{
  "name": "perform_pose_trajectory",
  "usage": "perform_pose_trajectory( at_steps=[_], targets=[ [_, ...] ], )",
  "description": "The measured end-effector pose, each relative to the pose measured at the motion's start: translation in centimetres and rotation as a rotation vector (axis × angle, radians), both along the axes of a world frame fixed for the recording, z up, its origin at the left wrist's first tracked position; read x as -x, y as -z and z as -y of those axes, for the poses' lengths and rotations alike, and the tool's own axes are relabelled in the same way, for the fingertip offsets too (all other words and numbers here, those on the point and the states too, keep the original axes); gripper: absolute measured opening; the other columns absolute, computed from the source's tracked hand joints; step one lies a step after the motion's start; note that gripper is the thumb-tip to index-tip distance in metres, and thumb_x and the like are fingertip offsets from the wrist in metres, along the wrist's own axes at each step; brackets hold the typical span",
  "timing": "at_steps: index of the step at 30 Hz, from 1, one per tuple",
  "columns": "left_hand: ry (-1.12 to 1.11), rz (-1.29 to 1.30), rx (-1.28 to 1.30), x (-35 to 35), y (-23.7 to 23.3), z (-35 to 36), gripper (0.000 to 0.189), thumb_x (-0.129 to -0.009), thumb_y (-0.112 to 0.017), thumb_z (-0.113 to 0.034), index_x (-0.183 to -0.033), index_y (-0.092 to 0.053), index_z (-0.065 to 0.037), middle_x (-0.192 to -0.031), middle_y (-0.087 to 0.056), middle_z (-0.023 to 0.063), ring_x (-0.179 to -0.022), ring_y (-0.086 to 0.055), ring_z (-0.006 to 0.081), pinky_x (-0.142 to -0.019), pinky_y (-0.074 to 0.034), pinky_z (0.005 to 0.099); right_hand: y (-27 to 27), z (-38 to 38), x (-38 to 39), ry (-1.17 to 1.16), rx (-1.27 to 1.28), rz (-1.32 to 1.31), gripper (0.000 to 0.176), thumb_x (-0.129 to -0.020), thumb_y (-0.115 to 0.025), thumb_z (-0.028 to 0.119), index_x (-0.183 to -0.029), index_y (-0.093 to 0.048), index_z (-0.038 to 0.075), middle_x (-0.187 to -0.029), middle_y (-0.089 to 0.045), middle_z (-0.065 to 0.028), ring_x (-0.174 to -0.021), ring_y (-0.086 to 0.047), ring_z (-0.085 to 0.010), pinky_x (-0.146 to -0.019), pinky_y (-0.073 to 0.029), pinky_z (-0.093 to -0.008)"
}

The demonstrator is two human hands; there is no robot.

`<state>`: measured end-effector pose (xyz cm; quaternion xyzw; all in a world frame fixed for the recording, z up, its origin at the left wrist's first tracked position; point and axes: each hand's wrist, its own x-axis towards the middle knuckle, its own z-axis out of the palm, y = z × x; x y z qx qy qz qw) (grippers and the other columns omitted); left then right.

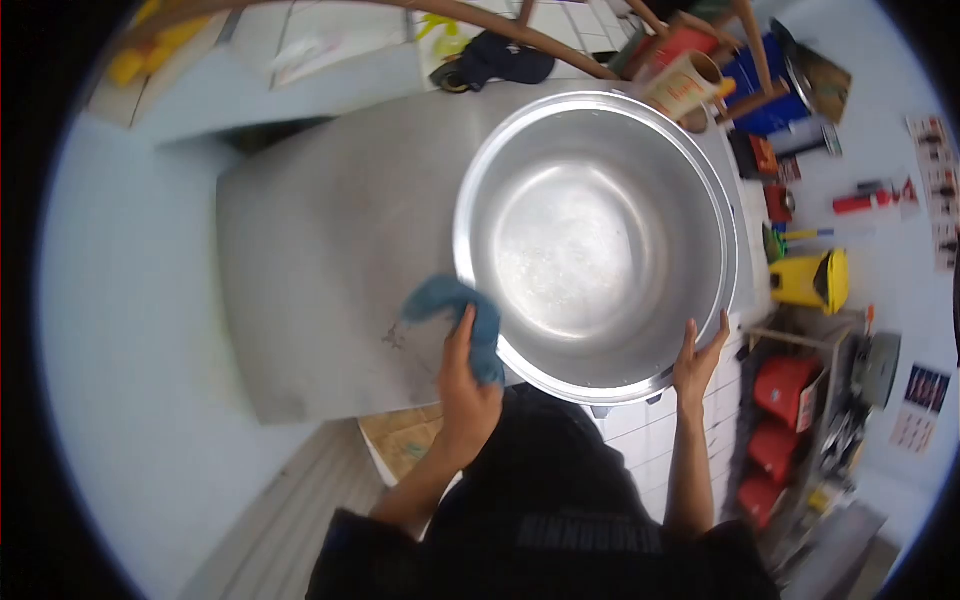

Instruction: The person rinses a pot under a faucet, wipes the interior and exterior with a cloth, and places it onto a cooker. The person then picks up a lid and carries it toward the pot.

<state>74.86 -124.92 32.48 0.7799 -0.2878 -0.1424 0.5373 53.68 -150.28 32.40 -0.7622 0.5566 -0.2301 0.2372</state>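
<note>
A large round metal pot (pixel 570 255) rests on the grey metal table (pixel 330 240) with its mouth facing me. Its inside is bare, with a dull, marked bottom. My left hand (pixel 470 400) is closed around a blue-green cloth (pixel 482 335), which lies against the pot's rim on the left. The loose end of the cloth is blurred. On the lower right, my right hand (pixel 697 368) grips the pot's rim, its thumb and fingers spread along the edge.
Beyond the pot are a tall paper cup (pixel 685 85) and a dark cap (pixel 505 60), near a wooden chair frame (pixel 520 32). To the right stand a yellow bin (pixel 810 281) and a rack with several red containers (pixel 785 390). A wall (pixel 130 260) borders the left.
</note>
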Motion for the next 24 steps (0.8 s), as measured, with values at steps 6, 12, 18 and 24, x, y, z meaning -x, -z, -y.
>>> perform_pose_trajectory(
  at_steps=[6, 12, 18, 24],
  targets=[
    [-0.298, -0.045, 0.388, -5.7, -8.5, 2.6, 0.052, -0.101, -0.054, -0.013, -0.147, -0.035, 0.001, -0.134, -0.055, 0.0171, -0.126, -0.052, 0.0246, -0.103, -0.045, 0.0361, 0.0, -0.8, -0.4, 0.068, -0.064, 0.062, 0.062, -0.100, -0.055, 0.029, -0.146, -0.029, -0.004, -0.148, -0.038, -0.0287, -0.140, -0.036, -0.0401, -0.116, -0.027, -0.0457],
    [0.401, 0.452, -0.226, -13.2, -2.1, 15.4, 0.073, -0.076, -0.051, 0.011, -0.146, -0.039, -0.005, -0.139, -0.050, 0.0250, -0.131, -0.048, 0.0383, -0.110, -0.039, 0.0421, 0.1, -1.1, -1.0, 0.078, -0.056, 0.192, 0.054, -0.097, -0.059, 0.015, -0.141, -0.036, -0.007, -0.141, -0.044, -0.0270, -0.133, -0.044, -0.0400, -0.113, -0.032, -0.0458],
    [0.662, 0.529, -0.842, -12.7, 15.6, 23.9, 0.064, -0.092, -0.058, -0.024, -0.151, -0.035, -0.027, -0.163, -0.012, 0.0158, -0.151, -0.006, 0.0350, -0.119, -0.011, 0.0592, -0.3, -1.1, -1.4, 0.085, -0.148, 0.281, 0.050, -0.095, -0.060, 0.005, -0.138, -0.038, -0.006, -0.131, -0.044, -0.0283, -0.126, -0.047, -0.0416, -0.107, -0.037, -0.0462],
    [0.979, 0.635, -0.648, -1.7, 14.9, 28.2, 0.077, -0.077, -0.067, -0.015, -0.149, -0.040, -0.024, -0.159, -0.027, 0.0113, -0.151, -0.011, 0.0298, -0.119, -0.010, 0.0575, 0.0, -1.4, -0.8, 0.040, -0.179, 0.301, 0.051, -0.093, -0.060, 0.000, -0.139, -0.037, -0.005, -0.130, -0.041, -0.0284, -0.122, -0.048, -0.0414, -0.103, -0.040, -0.0472]
  ],
)
